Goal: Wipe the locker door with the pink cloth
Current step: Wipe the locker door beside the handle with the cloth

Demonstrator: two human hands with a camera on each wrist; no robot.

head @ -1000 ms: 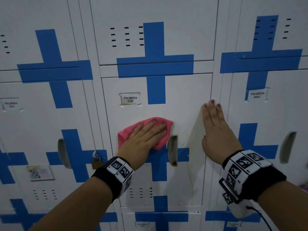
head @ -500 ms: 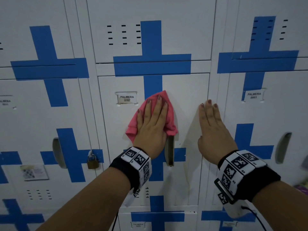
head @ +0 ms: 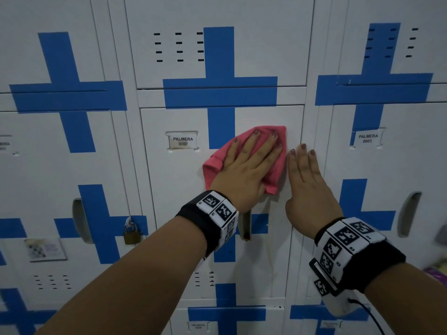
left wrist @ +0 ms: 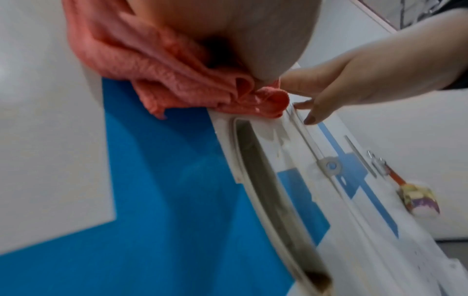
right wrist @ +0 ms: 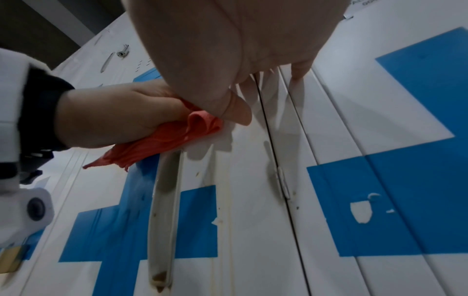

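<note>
— What are your hands doing at the locker door [head: 183, 180]?

— Your left hand [head: 244, 170] lies flat, fingers straight and together, pressing the pink cloth [head: 275, 170] against the white panel. The cloth sits under your palm, its upper corner poking out past your fingertips, a bunched fold trailing below the heel of your hand just above the recessed handle [left wrist: 266, 200]. Your right hand [head: 307, 187] rests just beside the cloth, fingers straight and open, flat across the door's hinge-side edge.

— Anything you can't make out?

— Most of the cloth is hidden beneath your left hand. Your wrist cameras show mainly palm, and your forearm covers the upper part of the handle in the head view. The neighbouring tag far to your left is cut off and blurred.

— Any writing?

— The name tag [head: 183, 140] left of your left hand reads "PALMERA 0007", though the number is smudged. The tag [head: 367, 138] right of your right hand reads "PALMERA 0003". A brass padlock [head: 131, 234] hangs on the door to your left.
</note>
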